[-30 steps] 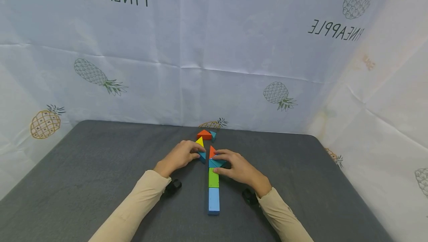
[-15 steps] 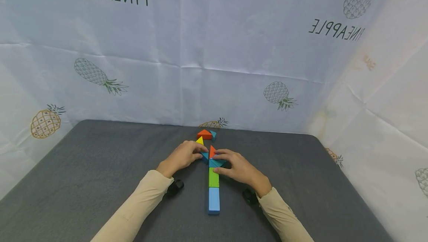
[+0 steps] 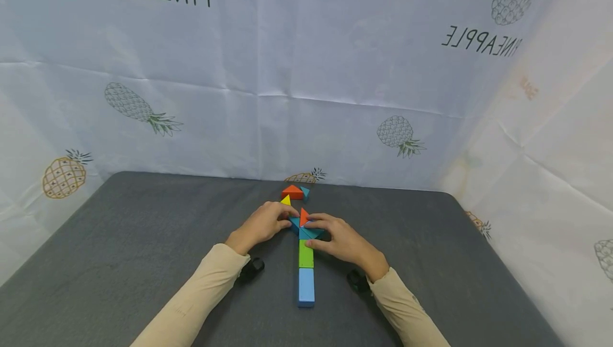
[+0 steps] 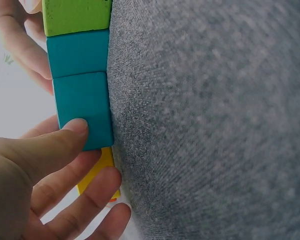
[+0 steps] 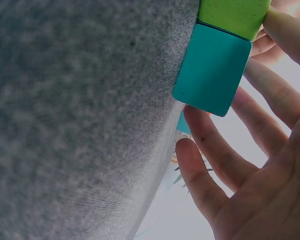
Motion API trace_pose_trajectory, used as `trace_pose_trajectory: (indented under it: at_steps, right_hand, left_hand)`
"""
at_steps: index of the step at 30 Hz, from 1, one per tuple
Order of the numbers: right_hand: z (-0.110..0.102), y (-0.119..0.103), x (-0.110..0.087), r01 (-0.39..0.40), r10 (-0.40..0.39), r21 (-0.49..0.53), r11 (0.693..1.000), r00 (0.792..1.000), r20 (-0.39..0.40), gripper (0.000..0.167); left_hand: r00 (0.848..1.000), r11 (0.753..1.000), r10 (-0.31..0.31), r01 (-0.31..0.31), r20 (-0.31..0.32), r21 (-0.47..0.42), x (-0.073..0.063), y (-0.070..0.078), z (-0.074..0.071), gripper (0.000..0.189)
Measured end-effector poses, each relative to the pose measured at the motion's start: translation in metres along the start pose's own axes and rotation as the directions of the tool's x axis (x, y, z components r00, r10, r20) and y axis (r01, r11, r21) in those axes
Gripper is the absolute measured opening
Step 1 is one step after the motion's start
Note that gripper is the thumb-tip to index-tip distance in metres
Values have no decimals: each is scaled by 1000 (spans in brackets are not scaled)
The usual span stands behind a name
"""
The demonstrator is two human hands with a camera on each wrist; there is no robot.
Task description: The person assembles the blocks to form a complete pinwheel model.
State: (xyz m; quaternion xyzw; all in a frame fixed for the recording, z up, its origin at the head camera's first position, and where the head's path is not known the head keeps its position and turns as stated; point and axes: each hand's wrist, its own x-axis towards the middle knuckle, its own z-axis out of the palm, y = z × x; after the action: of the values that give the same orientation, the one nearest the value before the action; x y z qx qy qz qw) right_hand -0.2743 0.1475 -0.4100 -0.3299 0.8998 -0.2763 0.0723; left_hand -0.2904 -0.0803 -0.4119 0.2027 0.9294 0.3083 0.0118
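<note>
In the head view, a row of toy blocks runs up the table's middle: a light blue block (image 3: pixel 306 286), a green block (image 3: pixel 306 255), teal triangular blocks (image 3: pixel 310 233) and an orange triangular block (image 3: pixel 304 216). My left hand (image 3: pixel 261 224) pinches another teal triangular block (image 4: pixel 82 102) against the row's left side, thumb on its near face. My right hand (image 3: pixel 344 241) curves round the row from the right, with its thumb at the green block and its fingers by the teal and orange triangles. In the right wrist view those fingers lie behind a teal block (image 5: pixel 212 70).
Just beyond my left fingers stands a yellow triangular block (image 3: pixel 286 200). An orange triangular block (image 3: pixel 292 193) and a small blue one (image 3: pixel 305 193) sit near the back edge of the dark grey table (image 3: pixel 158 230). A pineapple-print cloth (image 3: pixel 306 70) hangs behind.
My left hand has slid the teal triangular block slightly right, up against the row. My right hand has kept its place.
</note>
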Motion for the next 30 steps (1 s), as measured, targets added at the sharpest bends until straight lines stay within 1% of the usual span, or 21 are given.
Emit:
trace_pose_trajectory:
  at_steps: [7, 12, 21, 30]
  right_hand:
    - [0, -1, 0, -10, 10, -7, 1000, 1000, 5, 47]
    - [-1, -2, 0, -14, 14, -4, 1000, 1000, 4, 47]
    - [-1, -1, -1, -3, 3, 1, 1000, 1000, 10, 47]
    - [0, -1, -1, 1, -1, 3, 1000, 1000, 5, 47]
  left_hand:
    - [1000, 1000, -6, 6, -10, -4, -1, 1, 0, 26]
    - [1000, 1000, 2, -2, -23, -7, -1, 0, 0, 25]
    - [1000, 1000, -13, 13, -22, -10, 0, -2, 2, 23]
    - [999, 1000, -10, 10, -42, -4, -1, -1, 3, 21]
